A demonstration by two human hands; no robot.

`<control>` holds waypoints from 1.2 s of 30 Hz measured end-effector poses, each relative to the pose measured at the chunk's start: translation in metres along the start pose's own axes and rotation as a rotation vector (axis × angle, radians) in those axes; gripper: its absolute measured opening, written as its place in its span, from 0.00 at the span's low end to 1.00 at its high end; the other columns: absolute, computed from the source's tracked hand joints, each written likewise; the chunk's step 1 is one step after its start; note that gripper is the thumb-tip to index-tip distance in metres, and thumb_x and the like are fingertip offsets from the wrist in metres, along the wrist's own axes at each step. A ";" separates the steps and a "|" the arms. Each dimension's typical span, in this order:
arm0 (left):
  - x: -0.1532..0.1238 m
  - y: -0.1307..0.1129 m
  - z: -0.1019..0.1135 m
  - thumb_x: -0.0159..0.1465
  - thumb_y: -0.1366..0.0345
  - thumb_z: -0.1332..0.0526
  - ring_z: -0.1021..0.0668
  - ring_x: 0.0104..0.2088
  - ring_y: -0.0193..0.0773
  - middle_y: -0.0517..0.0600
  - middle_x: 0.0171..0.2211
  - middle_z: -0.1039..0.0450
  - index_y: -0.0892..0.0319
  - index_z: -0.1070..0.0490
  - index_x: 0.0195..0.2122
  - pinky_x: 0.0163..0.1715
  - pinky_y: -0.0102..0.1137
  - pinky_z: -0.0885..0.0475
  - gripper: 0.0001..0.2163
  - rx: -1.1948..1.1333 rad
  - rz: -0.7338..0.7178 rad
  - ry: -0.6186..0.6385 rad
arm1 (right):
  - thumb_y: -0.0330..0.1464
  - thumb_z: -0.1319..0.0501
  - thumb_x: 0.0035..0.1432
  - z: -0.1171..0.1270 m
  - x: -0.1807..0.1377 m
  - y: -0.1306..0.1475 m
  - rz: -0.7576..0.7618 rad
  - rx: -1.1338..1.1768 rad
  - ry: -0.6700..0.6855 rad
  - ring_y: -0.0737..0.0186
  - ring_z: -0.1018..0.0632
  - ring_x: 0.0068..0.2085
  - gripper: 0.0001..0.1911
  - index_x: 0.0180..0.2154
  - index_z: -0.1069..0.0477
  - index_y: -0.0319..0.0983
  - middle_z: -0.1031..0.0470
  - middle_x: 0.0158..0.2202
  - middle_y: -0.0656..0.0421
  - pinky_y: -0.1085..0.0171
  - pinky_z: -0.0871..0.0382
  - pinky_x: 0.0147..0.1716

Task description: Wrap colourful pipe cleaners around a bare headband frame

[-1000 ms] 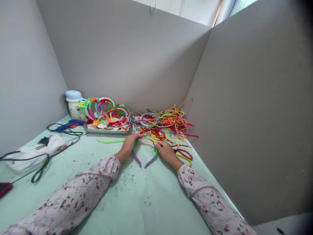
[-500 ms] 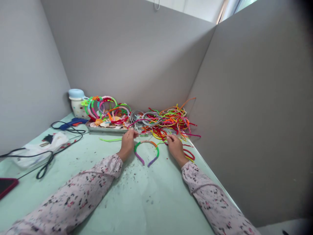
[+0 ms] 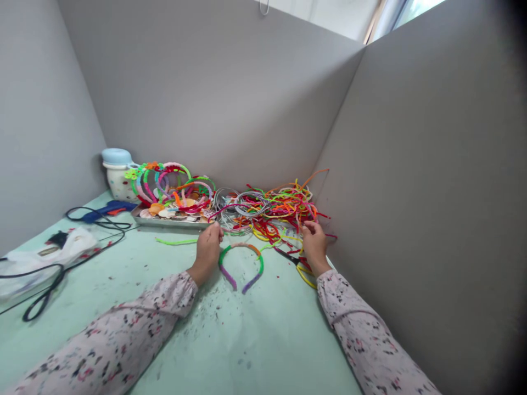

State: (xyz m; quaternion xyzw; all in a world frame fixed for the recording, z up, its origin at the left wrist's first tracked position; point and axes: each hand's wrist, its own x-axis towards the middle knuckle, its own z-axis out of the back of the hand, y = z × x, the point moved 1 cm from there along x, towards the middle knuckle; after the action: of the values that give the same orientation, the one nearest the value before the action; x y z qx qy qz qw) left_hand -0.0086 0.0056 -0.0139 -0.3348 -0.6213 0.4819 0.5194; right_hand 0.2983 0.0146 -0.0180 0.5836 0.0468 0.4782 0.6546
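A headband (image 3: 261,269) wrapped in purple, green, pink and orange fuzzy stem lies on the table between my hands, its ends toward me. Close to its left side, my left hand (image 3: 207,249) rests with curled fingers; what they hold, if anything, is hidden. A light green pipe cleaner (image 3: 175,242) stretches out to the left of that hand. My right hand (image 3: 315,247) has its fingers pinched together at the near right edge of a heap of pipe cleaners (image 3: 288,203), and I cannot make out anything between them. Scissors with yellow handles (image 3: 305,277) lie beside it, partly covered.
A metal tray (image 3: 177,223) holds shells and several colourful headbands (image 3: 177,167). Coiled grey wire (image 3: 251,204) lies beside it. At left are a lidded white jar (image 3: 119,181), a blue tool (image 3: 109,208), a black cable (image 3: 61,269) and a plastic bag (image 3: 76,241). Grey partitions enclose the table.
My right hand has moved right and away from the headband, uncovering the scissors. My left hand stays beside the headband. The view has shifted slightly.
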 end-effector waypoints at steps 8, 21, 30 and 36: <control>0.001 0.000 0.000 0.66 0.56 0.52 0.35 0.24 0.34 0.45 0.20 0.40 0.58 0.38 0.23 0.26 0.28 0.40 0.18 0.095 0.039 0.043 | 0.35 0.48 0.58 -0.034 0.006 0.026 0.167 -0.121 0.253 0.59 0.25 0.38 0.14 0.41 0.28 0.37 0.24 0.38 0.53 0.62 0.34 0.40; 0.004 -0.002 0.001 0.65 0.52 0.49 0.42 0.20 0.32 0.42 0.16 0.48 0.59 0.37 0.21 0.22 0.28 0.46 0.19 0.164 0.217 0.073 | 0.31 0.41 0.53 -0.072 0.027 0.042 0.339 -0.526 0.929 0.63 0.27 0.32 0.06 0.33 0.25 0.39 0.24 0.32 0.57 0.67 0.42 0.31; 0.008 -0.003 -0.005 0.64 0.52 0.49 0.44 0.19 0.32 0.42 0.15 0.49 0.59 0.37 0.19 0.19 0.28 0.49 0.20 0.204 0.262 0.084 | 0.24 0.44 0.49 -0.079 0.073 0.038 0.308 -0.515 1.302 0.65 0.26 0.31 0.16 0.38 0.24 0.40 0.22 0.35 0.59 0.69 0.39 0.30; 0.008 -0.002 -0.008 0.64 0.52 0.49 0.43 0.18 0.32 0.42 0.14 0.48 0.58 0.36 0.19 0.19 0.28 0.48 0.20 0.203 0.240 0.075 | 0.25 0.45 0.49 -0.066 0.074 0.038 0.317 -0.474 1.276 0.64 0.27 0.30 0.14 0.35 0.24 0.40 0.22 0.33 0.59 0.69 0.38 0.29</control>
State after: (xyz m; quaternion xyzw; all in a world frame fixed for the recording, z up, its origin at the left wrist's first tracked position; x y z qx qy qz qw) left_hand -0.0020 0.0143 -0.0090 -0.3702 -0.5049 0.5880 0.5122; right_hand 0.2757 0.1074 0.0292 0.0298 0.2308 0.8147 0.5312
